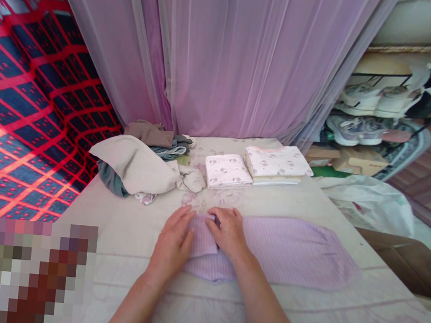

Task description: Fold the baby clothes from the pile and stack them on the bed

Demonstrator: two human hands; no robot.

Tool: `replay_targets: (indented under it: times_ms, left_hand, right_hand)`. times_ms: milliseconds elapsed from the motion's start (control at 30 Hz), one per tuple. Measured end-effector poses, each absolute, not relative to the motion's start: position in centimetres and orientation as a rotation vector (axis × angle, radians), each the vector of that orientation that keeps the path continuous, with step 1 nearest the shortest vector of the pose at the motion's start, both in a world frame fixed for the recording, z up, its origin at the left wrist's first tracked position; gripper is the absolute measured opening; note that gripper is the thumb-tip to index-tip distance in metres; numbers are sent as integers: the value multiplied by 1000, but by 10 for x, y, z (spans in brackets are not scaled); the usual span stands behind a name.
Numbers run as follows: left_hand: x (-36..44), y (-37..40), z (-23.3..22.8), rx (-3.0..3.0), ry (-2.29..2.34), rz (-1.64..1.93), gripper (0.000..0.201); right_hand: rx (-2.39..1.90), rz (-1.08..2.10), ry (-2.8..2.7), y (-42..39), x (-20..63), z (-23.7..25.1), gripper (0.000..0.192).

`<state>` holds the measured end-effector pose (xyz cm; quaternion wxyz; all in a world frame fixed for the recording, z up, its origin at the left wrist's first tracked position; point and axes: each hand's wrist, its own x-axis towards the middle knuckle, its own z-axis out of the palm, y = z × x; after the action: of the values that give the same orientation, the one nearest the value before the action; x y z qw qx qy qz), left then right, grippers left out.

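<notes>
A lilac ribbed garment [286, 250] lies spread lengthwise in front of me, its left end doubled over into a smaller flap [204, 243]. Along the left edge of that flap rests my left hand [175, 233], fingers stretched out and thumb apart on the cloth. My right hand [228, 230] has its thumb and fingers curled together at the flap's upper right corner, pinching the fabric. The garment's right part stretches out flat beyond my right wrist, slightly creased near its end. Some of the flap is hidden beneath my hands.
Behind my hands are folded white printed clothes [227, 171] and another folded stack [279, 162]. A loose heap of clothes [135, 164] lies at the back left. Purple curtains [224, 57] hang behind the bed [121, 294]. A shoe rack [378, 108] and a plastic bag [378, 201] stand right.
</notes>
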<state>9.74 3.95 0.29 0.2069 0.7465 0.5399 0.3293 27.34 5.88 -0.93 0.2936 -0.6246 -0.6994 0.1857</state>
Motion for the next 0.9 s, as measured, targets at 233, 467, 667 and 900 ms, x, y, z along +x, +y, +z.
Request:
replay_targets:
  times_ms: [233,467,667,900]
  left_hand:
    - [124,21,-13,2507,1485,342,54]
    - [124,25,-14,2574,1528,290,54]
    - [126,26,-7,2529,1557,226,55]
    - [149,28,22,2495,1656,170,52]
  right_hand:
    - [-1562,482,-1756,64,281,-16,26]
    - [-1500,480,-1675,66,291,-8,31]
    - [-1962,82,-1449,28,391,3,36]
    - [-2581,179,-1162,-17,491,15,44]
